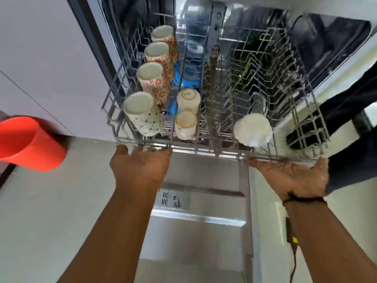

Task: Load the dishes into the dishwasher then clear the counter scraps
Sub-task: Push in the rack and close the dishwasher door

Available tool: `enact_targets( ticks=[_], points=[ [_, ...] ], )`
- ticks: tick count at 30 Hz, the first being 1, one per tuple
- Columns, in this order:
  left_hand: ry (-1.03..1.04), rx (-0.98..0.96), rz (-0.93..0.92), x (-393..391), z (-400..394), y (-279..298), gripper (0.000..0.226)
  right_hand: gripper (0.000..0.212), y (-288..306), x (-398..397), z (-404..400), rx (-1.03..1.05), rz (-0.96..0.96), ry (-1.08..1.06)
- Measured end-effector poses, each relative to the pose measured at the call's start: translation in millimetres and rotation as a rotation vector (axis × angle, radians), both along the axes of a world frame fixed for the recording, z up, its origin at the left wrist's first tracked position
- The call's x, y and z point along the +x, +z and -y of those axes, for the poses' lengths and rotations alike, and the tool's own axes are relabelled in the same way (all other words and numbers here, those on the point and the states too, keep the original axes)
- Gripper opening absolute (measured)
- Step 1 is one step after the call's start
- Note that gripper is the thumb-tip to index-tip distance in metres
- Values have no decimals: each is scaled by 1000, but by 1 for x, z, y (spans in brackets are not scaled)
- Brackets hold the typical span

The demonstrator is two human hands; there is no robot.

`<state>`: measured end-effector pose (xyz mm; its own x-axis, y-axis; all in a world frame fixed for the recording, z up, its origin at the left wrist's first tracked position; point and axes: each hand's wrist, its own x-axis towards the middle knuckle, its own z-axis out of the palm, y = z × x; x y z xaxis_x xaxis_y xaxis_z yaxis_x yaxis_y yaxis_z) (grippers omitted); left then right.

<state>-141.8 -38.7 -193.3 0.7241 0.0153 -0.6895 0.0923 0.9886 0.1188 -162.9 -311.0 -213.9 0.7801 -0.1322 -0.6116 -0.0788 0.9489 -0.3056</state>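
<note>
Directly ahead, seen from head height looking down, a dishwasher stands open w/ its upper wire rack pulled out toward the viewer. Both hands meet the rack's front rail. Left hand is at the front-left corner, back of the hand up, fingers curled over the rail's edge and gripping it. Right hand is at the front-right, palm turned up under the rail, fingers spread flat against it; a dark band circles that wrist. Along the rack's left side, four tall mugs sit upside down in a row: three w/ red flower print and, nearest, one white mug w/ small dark dots. Just right of them, approx. mid-rack, two small white cups sit upside down, one behind the other. Toward the front right is an upturned white bowl w/ a scalloped edge, a clear glass just behind it. Below the hands lies the dishwasher's open steel door. An orange plastic cup shows at far left, blurred.
</note>
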Motion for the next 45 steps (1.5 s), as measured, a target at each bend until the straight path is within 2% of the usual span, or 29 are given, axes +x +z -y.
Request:
enact_targets(
  ticks=[3,8,10,12,20,25,31,35,37,39,41,43,45],
  points=[
    [-26,35,146,32,9,-13,62,96,-11,40,6,40,62,-13],
    [-77,45,353,89,7,-34,69,116,-20,106,21,58,149,107],
    [-96,54,405,107,7,-37,71,117,-19,122,26,13,216,132],
    [-104,73,415,121,10,-41,73,114,-16,133,25,-41,247,151],
    [-202,164,523,167,17,-51,73,94,-15,181,27,-117,177,105],
    [-217,195,526,196,22,-42,73,71,-14,214,19,-128,140,54],
    [-230,240,545,202,25,-35,71,68,-12,215,12,-170,113,-8],
    [-252,288,436,175,18,-54,83,74,-33,180,18,-231,108,131],
    [-311,318,355,144,11,-79,87,65,-60,140,16,-309,49,166],
    [-359,348,189,98,0,-113,90,49,-96,82,12,-299,-42,196],
    [-394,337,21,41,-15,-152,86,37,-137,12,10,-288,-200,260],
    [-456,338,-141,-26,-30,-187,73,33,-174,-68,6,-315,-449,362],
    [-514,348,-319,-94,-44,-214,76,30,-200,-149,0,-333,-657,447]
  ],
)
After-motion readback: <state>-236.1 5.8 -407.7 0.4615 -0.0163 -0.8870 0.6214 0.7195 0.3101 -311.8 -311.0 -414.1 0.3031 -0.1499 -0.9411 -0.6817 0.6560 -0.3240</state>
